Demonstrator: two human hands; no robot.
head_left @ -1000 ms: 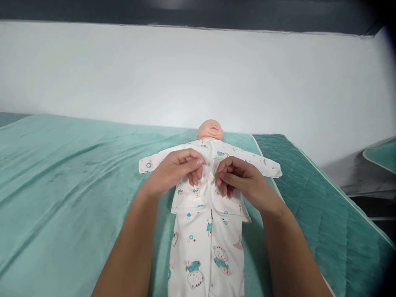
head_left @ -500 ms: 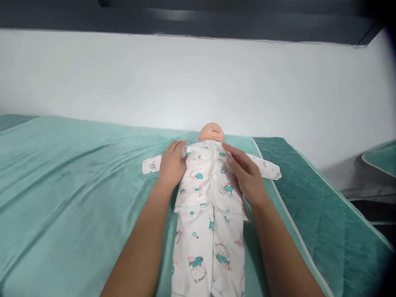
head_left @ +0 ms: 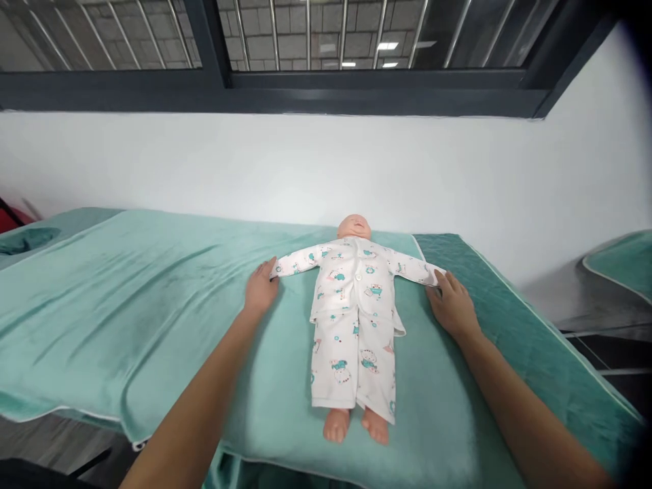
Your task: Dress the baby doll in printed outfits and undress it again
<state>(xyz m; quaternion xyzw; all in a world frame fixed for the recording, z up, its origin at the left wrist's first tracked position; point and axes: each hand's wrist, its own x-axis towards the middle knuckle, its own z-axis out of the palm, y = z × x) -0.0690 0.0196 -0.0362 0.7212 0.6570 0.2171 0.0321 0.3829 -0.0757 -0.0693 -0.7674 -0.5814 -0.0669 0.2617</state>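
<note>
A baby doll [head_left: 354, 227] lies on its back on the light green blanket [head_left: 275, 380], arms spread out to both sides. It wears a white printed shirt [head_left: 351, 285] with a button at the chest and matching trousers [head_left: 333, 370]; its bare feet point toward me. My left hand [head_left: 261, 288] is closed at the cuff of the sleeve on the left. On the opposite side, my right hand [head_left: 453, 304] pinches the other sleeve's end between thumb and fingers. The doll's own hands are not visible at the cuffs.
Behind the bed stands a white wall [head_left: 204, 170], with a dark-framed barred window [head_left: 326, 81] above it. A darker green quilted cover [head_left: 509, 339] lies to the right. Another green padded edge [head_left: 621, 261] shows at far right.
Both my hands have moved outward from the shirt's sides to the sleeve ends, and the sleeves look straighter. My view has pulled back and up, bringing the doll's feet and the window into sight.
</note>
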